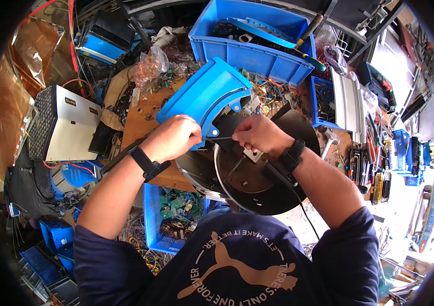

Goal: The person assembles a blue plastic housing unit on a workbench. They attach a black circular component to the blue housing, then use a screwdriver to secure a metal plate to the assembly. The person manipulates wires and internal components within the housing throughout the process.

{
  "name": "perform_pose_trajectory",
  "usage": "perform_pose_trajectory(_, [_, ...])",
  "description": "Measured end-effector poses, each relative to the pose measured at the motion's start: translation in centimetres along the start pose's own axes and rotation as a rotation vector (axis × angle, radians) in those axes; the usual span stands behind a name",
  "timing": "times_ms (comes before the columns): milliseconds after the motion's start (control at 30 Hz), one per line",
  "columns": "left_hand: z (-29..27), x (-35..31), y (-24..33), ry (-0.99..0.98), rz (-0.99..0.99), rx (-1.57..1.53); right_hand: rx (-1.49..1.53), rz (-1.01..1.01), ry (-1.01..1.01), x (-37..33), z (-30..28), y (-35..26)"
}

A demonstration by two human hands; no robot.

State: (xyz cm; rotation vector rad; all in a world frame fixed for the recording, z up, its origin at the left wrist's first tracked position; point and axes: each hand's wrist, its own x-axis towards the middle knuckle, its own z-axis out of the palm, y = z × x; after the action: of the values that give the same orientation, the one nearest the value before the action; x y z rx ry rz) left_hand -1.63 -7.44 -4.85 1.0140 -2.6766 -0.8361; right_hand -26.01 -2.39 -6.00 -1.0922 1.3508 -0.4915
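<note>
My left hand is closed, its fingertips pinching one end of a thin dark cord. The cord runs taut across to my right hand, which pinches it too. Just beyond my left hand lies a bright blue curved plastic housing with screw tabs along its inner edge. Beneath both hands is a large round black shell with a shiny rim. A small pale block with holes shows below my right hand. What my curled fingers cover inside is hidden.
A big blue crate with parts and a screwdriver stands at the back. Green circuit boards fill a blue basket near my lap. A white box-shaped unit stands left. Hand tools and a hammer lie right.
</note>
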Motion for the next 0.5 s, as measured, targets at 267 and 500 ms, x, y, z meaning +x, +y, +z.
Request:
perform_pose_trajectory(267, [-0.2, 0.1, 0.6, -0.014, 0.010, 0.020, -0.034, 0.048, -0.059, -0.3, -0.4, -0.8])
perform_pose_trajectory(500, [0.7, -0.6, 1.3, 0.070, 0.008, 0.045, 0.034, -0.041, 0.024, 1.3, -0.4, -0.2])
